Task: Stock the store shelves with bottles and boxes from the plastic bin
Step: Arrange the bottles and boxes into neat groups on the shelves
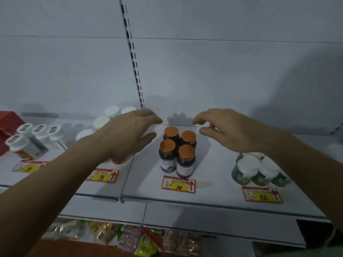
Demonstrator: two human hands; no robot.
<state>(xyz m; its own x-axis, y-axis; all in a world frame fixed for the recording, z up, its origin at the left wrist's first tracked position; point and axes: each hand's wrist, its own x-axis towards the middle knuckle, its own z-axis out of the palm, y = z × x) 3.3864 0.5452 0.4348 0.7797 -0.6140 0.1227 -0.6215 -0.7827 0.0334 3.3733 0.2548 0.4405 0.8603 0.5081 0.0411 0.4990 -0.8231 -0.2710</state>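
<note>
Four orange-capped bottles (177, 152) stand clustered upright on the white shelf (213, 182); bare shelf lies left and right of this cluster, and behind it to the back panel (222, 80); green bottles (258, 171) block the far right; white-capped jars (37, 134) and white lids (107, 117) crowd the left; left hand (128, 134) and right hand (228, 128) flank the cluster, occupying both side gaps; room above the caps is open.
</note>
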